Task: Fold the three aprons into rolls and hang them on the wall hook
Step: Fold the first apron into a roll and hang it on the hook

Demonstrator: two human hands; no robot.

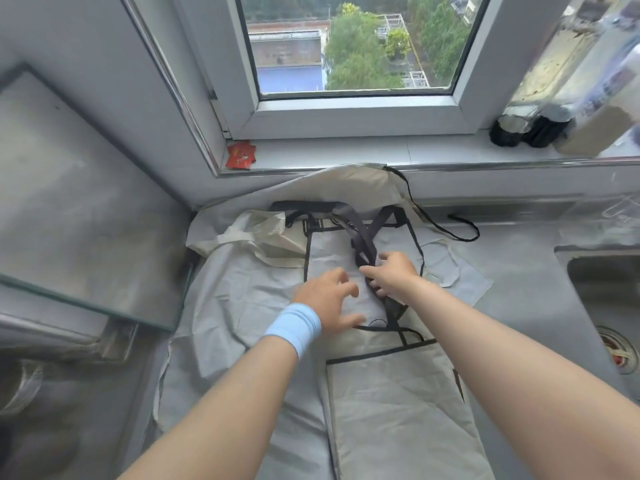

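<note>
1. We judge the task to be at its start. No roll is made, nothing hangs, and the wall hook is not in view.
2. The top apron (398, 410), beige with black trim, lies flat along the middle of the bench (519, 289). Its bib end is far from us and its skirt end is near.
3. Under it lie more pale aprons (239, 292), spread and creased to the left and far side. One edge climbs the wall below the window sill (346, 152). We cannot count the layers for sure.
4. The right hand (393, 275) has its grip closed on the grey straps (363, 237), which cross over the bib. Its fingers curl round them.
5. The left hand (329, 299), with a blue wristband, rests on the bib just left of the straps. Its fingers are spread, and its grip is open and holds nothing.
6. Left to do, as we read it: tuck the straps, roll this apron, roll the others, then hang them all.
7. Edges: a sink (568, 251) opens on the right, well apart from the top apron. A glass-topped unit (86, 209) bounds the left, just beside the under-layers. A thin black tie (450, 233) trails over the bench at the far right.
8. Room: we judge that rolling along the apron's length has free way. The uncovered bench to the right could take a finished roll, short of the sink.
</note>
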